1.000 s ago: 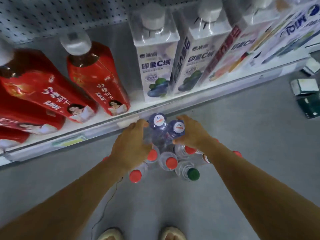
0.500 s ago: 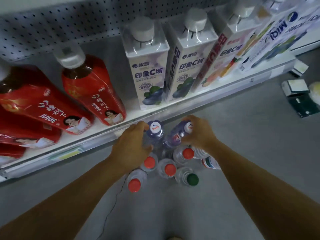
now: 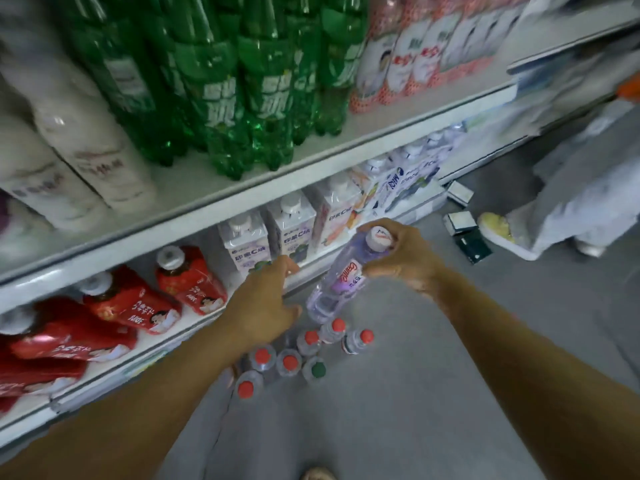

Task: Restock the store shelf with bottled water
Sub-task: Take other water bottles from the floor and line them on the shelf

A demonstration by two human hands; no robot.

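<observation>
Right hand pinched tilted bottle near its cap; left hand loose, empty. Top-only grip risked it swinging loose.

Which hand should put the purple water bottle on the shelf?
Right. The right hand already grips the purple water bottle near its cap, lifted off the floor; the left hand holds nothing.

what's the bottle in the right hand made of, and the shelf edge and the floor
Bottle: clear, faintly purple plastic by the look, glossy; light glints through it and its white cap looks like matte plastic. The right hand grips it near the cap.
Shelf edge: probably white painted metal, smooth with a dull sheen.
Floor: grey, matte, likely concrete or vinyl; a thin crack suggests concrete.
</observation>
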